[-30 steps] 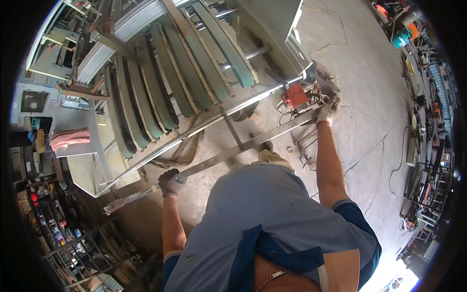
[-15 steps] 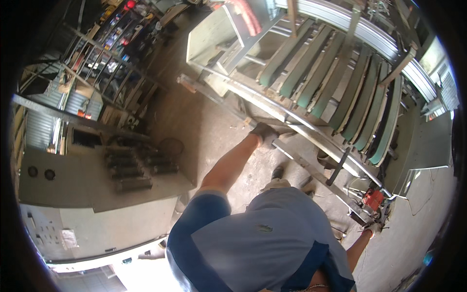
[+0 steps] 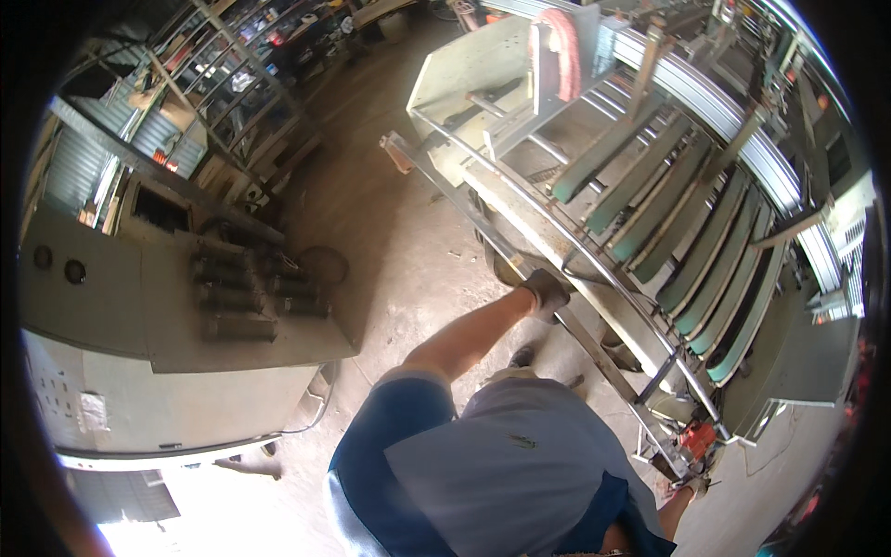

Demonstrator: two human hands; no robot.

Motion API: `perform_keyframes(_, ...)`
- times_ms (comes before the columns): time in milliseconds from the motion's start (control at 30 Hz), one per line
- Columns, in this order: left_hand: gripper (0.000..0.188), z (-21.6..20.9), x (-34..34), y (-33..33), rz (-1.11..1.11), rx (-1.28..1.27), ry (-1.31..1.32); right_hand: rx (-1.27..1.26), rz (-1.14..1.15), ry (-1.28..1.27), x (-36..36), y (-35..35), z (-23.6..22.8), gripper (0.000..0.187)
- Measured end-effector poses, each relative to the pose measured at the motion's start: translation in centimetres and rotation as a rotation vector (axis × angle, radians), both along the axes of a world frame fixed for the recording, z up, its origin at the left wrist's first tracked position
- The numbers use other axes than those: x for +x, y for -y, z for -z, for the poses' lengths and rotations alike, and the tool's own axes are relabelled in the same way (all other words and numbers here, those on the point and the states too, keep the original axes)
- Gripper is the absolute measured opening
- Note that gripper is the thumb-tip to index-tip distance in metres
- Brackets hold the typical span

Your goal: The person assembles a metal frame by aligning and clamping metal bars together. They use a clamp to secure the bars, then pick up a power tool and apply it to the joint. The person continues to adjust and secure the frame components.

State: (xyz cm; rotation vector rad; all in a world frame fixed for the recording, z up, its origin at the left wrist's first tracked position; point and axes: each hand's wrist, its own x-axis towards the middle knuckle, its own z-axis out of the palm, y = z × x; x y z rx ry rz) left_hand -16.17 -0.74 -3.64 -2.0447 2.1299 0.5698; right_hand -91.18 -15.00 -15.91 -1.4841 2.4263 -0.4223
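Floor: concrete, brownish ahead, paler nearer you
Shelves: cluttered, ahead to your left
Cabinet: grey, at your left
Light: glaring white at your lower left

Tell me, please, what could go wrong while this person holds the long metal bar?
The long metal bar might knock the green-belted conveyor beside it. The right hand, near the red machine unit, could get pinched. If the left hand slips, the bar may hit the shoe nearby.
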Motion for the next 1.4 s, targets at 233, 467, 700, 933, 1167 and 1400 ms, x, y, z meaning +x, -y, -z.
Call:
perform_keyframes(233,0.030,0.0,-0.1,-0.8,-0.063,-0.046,-0.055,0.016,-0.025,-0.084,1.4,0.0,-1.3,0.076)
perform_keyframes(467,0.035,0.2,-0.3,-0.7,-0.069,-0.082,-0.041,0.019,-0.062,-0.103,3.1,2.5,-0.7,0.082)
perform_keyframes(700,0.049,1.6,1.4,-0.9,0.050,-0.226,-0.168,-0.021,-0.046,-0.174,0.1,2.8,-1.2,0.088)
perform_keyframes(933,0.043,-0.9,24.5,-6.5,-0.491,-1.005,-0.115,-0.463,-0.211,-0.217,8.7,2.2,-6.6,0.072)
perform_keyframes(1167,0.050,0.6,57.4,-13.8,-0.942,-0.590,-0.138,0.029,-0.624,0.385,45.5,-7.0,-8.3,0.044)
perform_keyframes(1400,0.029,7.4,62.0,-13.0,-0.751,-0.324,-0.647,0.037,-0.773,0.057,70.0,-13.7,-8.6,0.035)
